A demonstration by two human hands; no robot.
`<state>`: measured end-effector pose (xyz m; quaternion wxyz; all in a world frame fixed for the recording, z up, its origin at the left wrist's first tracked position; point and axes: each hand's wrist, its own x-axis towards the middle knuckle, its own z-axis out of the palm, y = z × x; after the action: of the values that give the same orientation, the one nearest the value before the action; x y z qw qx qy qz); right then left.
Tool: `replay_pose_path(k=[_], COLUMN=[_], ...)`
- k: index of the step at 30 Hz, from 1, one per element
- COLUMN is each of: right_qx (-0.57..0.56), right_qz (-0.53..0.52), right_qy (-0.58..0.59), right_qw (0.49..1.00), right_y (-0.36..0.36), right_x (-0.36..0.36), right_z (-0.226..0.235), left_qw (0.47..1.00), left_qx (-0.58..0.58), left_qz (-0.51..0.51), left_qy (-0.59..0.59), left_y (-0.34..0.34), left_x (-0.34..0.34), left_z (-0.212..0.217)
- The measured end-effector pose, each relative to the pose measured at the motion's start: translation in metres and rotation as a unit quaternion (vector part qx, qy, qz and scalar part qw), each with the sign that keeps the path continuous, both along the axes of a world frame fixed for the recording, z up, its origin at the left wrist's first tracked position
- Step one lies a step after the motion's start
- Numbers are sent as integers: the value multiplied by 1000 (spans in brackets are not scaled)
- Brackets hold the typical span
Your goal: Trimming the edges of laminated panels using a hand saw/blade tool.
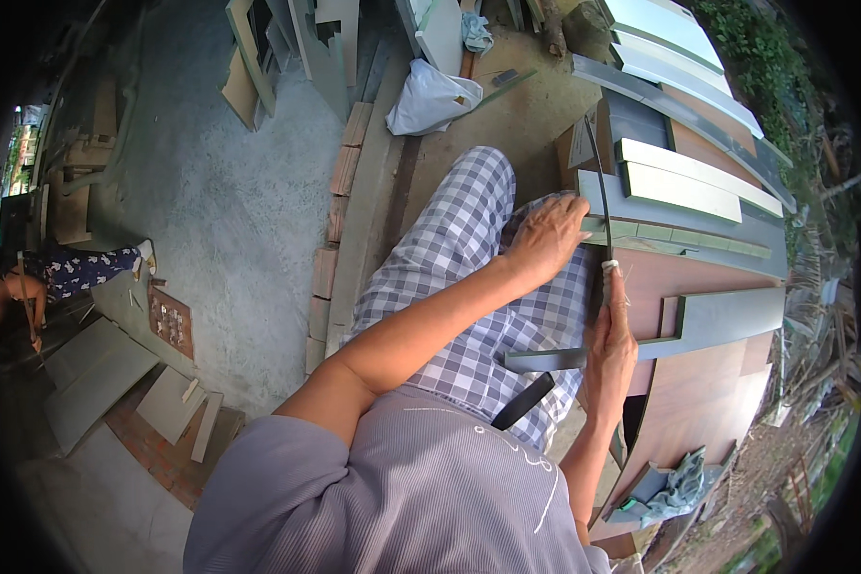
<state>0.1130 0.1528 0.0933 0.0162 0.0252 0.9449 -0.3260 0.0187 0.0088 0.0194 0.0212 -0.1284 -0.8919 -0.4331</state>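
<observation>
My right hand (610, 359) is closed round the pale, wrapped handle of a long, thin, slightly curved blade (603, 191) that looks like a knife. The blade points away from me and crosses the near end of a greenish strip (679, 237). My left hand (550, 236) grips that end of the strip, close to the blade. The strip lies across a stack of boards to my right. An L-shaped grey board (732, 318) lies beside my right wrist, its narrow arm reaching over my lap.
Pale cut strips (684, 182) and grey panels lie on the stack, beside a cardboard box (581, 143). A white sack (434, 99) sits ahead, near leaning boards (320, 62). A brick edging (336, 220) borders the concrete floor (230, 191). Another person (67, 277) bends at far left.
</observation>
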Motion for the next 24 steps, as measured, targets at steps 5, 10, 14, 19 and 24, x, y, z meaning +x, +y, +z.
replay_pose_path(k=[5, 10, 14, 19, 24], right_qx=[1, -14, 7, 20, 9], right_qz=[-14, 6, 1, -9, 8], right_qy=[-18, 2, -28, -55, -35], right_qw=[1000, 1000, 1000, 998, 999], right_y=[-11, -15, -4, 4, 1], right_x=[-23, -30, -2, 15, 4], right_z=[-5, -9, -2, 5, 5], left_qw=[1000, 1000, 1000, 1000, 1000], left_qx=[18, 22, 11, 11, -11], left_qz=[6, 8, 13, 13, 13], left_qy=[-13, -16, -19, -16, 5], left_y=[2, -4, -7, -8, -13], left_x=[-3, -11, -12, -12, -21], left_z=[-2, -6, -5, -5, -9])
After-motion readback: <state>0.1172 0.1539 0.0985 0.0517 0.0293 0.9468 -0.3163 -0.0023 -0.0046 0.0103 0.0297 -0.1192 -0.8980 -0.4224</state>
